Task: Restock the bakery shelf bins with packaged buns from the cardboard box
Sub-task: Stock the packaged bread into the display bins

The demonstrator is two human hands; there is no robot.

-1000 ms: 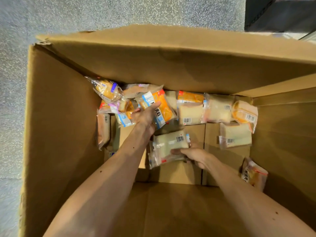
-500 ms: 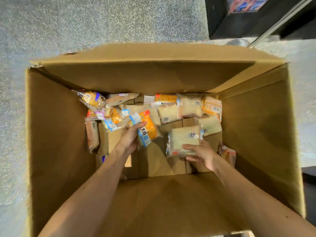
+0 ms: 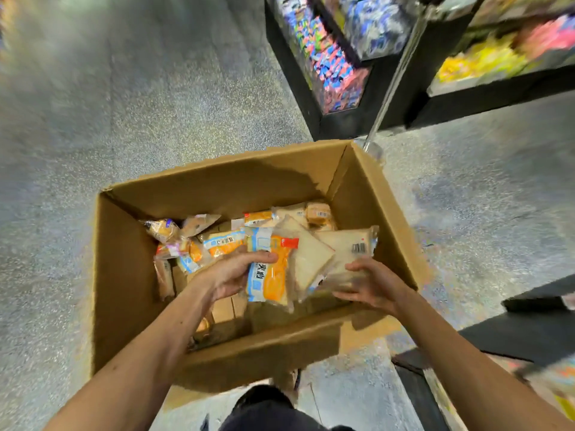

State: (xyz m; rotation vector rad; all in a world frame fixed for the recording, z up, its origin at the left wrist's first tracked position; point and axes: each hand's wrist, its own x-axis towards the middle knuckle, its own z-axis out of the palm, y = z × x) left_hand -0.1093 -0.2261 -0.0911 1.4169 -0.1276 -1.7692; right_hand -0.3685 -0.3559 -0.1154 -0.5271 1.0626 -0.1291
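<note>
Status: both hands are over the cardboard box (image 3: 130, 275), which sits on the floor (image 3: 155, 119).

- left hand (image 3: 231, 273): fingers (image 3: 261, 259) curled round the orange pack (image 3: 273, 275), one digit over its face, the rest hidden under it. Firm hold, by the look.
- right hand (image 3: 373, 284): fingers (image 3: 345, 295) curled under the barcode pack (image 3: 345, 244), thumb on top near its bottom edge.
- wedge pack (image 3: 308, 256): pale, sits between the other two and touches both. We cannot tell which hand carries it. It may only be pinched between its neighbours.
- loose packs (image 3: 217, 242) lie on the box bottom, mostly along the far wall. All three held packs are above them, about level with the rim.
- shelf bins (image 3: 333, 66) are past the far right corner of the box, behind a pole (image 3: 401, 63). Blurred, contents unreadable.

Our read: pick is done, the carry to the bins comes next.

Risks:
1. The wedge pack drops. If the hands part on the way up, nothing holds it, and the film looks slick. It would fall into the box or onto the floor.
2. The barcode pack is held low, so most of it stands free above the hand. It could fold over or slide out on a fast swing.
3. Crushing. Soft bread, so squeezing harder to fix 1 or 2 flattens the product.
4. Wrong bin. We cannot tell which bin takes buns, so we check the labels before release.
5. The pole stands in the path to the bins, so an elbow or a pack could clip it.
</note>
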